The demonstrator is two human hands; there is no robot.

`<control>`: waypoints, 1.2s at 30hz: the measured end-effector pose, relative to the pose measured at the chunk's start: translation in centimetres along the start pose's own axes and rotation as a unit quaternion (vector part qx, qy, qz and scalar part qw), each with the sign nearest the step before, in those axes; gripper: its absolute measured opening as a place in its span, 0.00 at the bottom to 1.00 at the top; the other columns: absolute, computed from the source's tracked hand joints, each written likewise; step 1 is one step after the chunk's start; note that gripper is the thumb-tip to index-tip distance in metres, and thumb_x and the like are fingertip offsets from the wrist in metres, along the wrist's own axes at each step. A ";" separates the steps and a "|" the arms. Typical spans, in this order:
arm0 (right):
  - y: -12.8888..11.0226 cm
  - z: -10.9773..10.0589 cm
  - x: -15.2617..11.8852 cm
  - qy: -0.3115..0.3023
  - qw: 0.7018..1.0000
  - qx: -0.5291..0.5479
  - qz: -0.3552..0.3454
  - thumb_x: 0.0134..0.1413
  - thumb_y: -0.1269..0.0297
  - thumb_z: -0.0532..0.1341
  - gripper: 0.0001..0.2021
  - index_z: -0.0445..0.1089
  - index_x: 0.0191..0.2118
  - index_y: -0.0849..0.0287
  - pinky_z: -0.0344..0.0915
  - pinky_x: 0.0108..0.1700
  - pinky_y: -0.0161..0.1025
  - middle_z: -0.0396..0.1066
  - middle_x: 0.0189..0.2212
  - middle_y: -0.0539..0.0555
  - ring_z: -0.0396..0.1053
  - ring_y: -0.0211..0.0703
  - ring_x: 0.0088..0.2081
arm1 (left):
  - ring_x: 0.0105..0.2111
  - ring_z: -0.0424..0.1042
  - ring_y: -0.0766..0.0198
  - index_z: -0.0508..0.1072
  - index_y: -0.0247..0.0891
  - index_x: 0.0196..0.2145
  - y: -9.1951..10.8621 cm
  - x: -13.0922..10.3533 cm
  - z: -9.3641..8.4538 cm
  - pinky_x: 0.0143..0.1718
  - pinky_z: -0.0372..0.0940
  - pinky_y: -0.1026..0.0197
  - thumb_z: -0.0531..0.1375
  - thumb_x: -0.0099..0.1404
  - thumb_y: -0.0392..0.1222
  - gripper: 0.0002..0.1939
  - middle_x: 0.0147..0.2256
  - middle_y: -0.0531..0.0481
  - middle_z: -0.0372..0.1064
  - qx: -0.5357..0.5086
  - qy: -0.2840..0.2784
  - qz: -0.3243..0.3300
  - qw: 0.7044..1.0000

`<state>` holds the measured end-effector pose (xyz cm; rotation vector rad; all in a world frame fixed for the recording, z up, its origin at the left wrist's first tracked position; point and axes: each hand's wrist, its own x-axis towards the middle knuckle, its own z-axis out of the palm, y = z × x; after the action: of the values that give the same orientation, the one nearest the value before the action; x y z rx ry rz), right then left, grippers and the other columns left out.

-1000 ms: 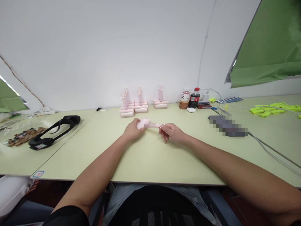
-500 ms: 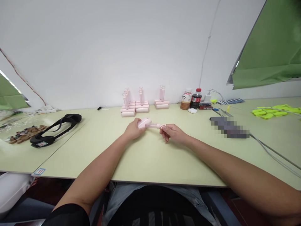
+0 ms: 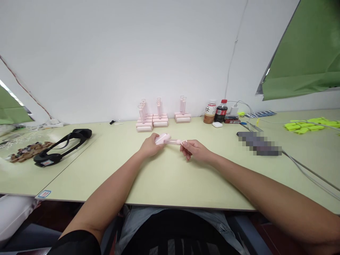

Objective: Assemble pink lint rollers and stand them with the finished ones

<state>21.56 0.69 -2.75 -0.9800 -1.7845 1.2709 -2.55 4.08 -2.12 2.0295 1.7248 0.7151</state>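
Observation:
At the middle of the pale green table (image 3: 164, 184), my left hand (image 3: 151, 145) is closed on the body of a pink item (image 3: 162, 138). A clear tube (image 3: 172, 142) sticks out of it to the right. My right hand (image 3: 192, 148) pinches the small pink end piece (image 3: 183, 142) at the tube's far end. Similar pink items with upright clear tubes stand by the wall: a group at the left (image 3: 144, 126), one beside it (image 3: 160, 122) and another to the right (image 3: 183, 118).
Black headgear (image 3: 63, 148) and small brown pieces (image 3: 29, 152) lie at the left. Two bottles (image 3: 209, 112) (image 3: 221, 111) stand at the back right, near a white box (image 3: 217, 124). A pixelated dark object (image 3: 259, 143), cables and neon-yellow items (image 3: 305, 125) lie farther right.

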 end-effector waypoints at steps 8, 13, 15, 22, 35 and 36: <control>-0.1 0.0 -0.1 0.000 1.000 -0.009 0.003 0.50 0.33 0.56 0.29 0.67 0.28 0.61 0.64 0.24 0.34 0.66 0.21 0.49 0.65 0.34 0.19 | 0.39 0.73 0.57 0.65 0.44 0.49 -0.4 0.2 0.1 0.34 0.64 0.62 0.62 0.56 0.52 0.24 0.45 0.48 0.73 0.009 -0.004 0.017 1.000; -0.1 0.0 -0.1 -0.002 1.000 -0.007 0.004 0.50 0.33 0.56 0.29 0.67 0.28 0.61 0.64 0.24 0.35 0.66 0.21 0.49 0.65 0.34 0.19 | 0.38 0.73 0.57 0.64 0.44 0.49 -0.5 0.2 0.2 0.34 0.63 0.62 0.61 0.57 0.52 0.24 0.44 0.48 0.73 0.007 -0.007 0.024 1.000; -0.1 0.0 -0.1 -0.001 1.000 -0.005 0.006 0.49 0.33 0.56 0.30 0.67 0.28 0.61 0.64 0.24 0.35 0.66 0.21 0.49 0.65 0.34 0.19 | 0.38 0.73 0.57 0.64 0.44 0.49 -0.5 0.3 0.2 0.34 0.63 0.62 0.61 0.57 0.52 0.24 0.44 0.48 0.73 0.007 -0.008 0.024 1.000; -0.2 0.0 -0.1 -0.003 1.000 -0.012 0.006 0.49 0.32 0.56 0.30 0.67 0.28 0.61 0.64 0.24 0.35 0.64 0.20 0.48 0.64 0.34 0.19 | 0.39 0.72 0.57 0.64 0.44 0.49 -0.6 0.3 0.2 0.34 0.62 0.62 0.61 0.57 0.52 0.24 0.45 0.48 0.72 0.006 -0.015 0.026 1.000; -0.3 0.0 -0.1 -0.004 1.000 -0.021 0.009 0.47 0.30 0.55 0.32 0.67 0.28 0.61 0.65 0.24 0.35 0.64 0.21 0.49 0.65 0.34 0.19 | 0.39 0.72 0.57 0.64 0.44 0.49 -0.8 0.4 0.2 0.35 0.62 0.61 0.61 0.57 0.53 0.24 0.45 0.48 0.72 0.003 -0.017 0.032 0.999; -0.3 0.0 -0.1 -0.005 1.000 -0.021 0.008 0.47 0.30 0.55 0.32 0.67 0.28 0.61 0.65 0.24 0.36 0.64 0.21 0.49 0.65 0.34 0.19 | 0.39 0.72 0.57 0.64 0.44 0.49 -0.8 0.4 0.2 0.34 0.62 0.61 0.61 0.57 0.53 0.24 0.44 0.48 0.72 0.004 -0.017 0.033 0.999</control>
<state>21.54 0.48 -2.45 -1.0166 -1.8206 1.2541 -2.99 4.63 -2.68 2.0999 1.6522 0.6912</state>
